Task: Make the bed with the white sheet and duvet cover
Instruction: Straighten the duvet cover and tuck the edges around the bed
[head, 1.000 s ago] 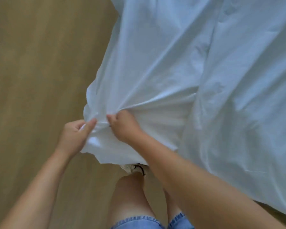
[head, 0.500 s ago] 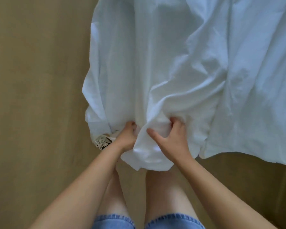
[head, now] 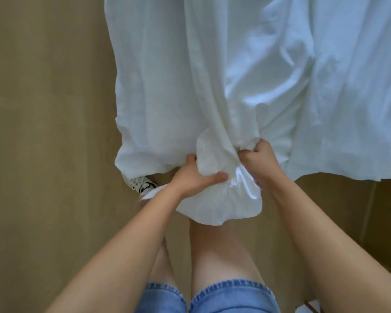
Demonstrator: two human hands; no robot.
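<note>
Both hands grab a bunch of the white sheet (head: 212,86). The left hand (head: 190,177) squeezes its near edge; the right hand (head: 259,161) clutches it just beside.

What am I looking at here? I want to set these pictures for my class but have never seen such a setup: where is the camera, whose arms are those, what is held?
No machine here: a person wears a wide-angle camera on the head, looking forward and down, so every picture shows their own arms and legs from above. The left hand and the right hand, close together, each have a grip on a bunched part of a white sheet. The rest of it spreads away toward the top and right; whether it is the sheet or the duvet cover I cannot tell. Underneath is a tan floor. A white shoe peeks from under the cloth, and blue denim shorts show at the bottom edge.
</note>
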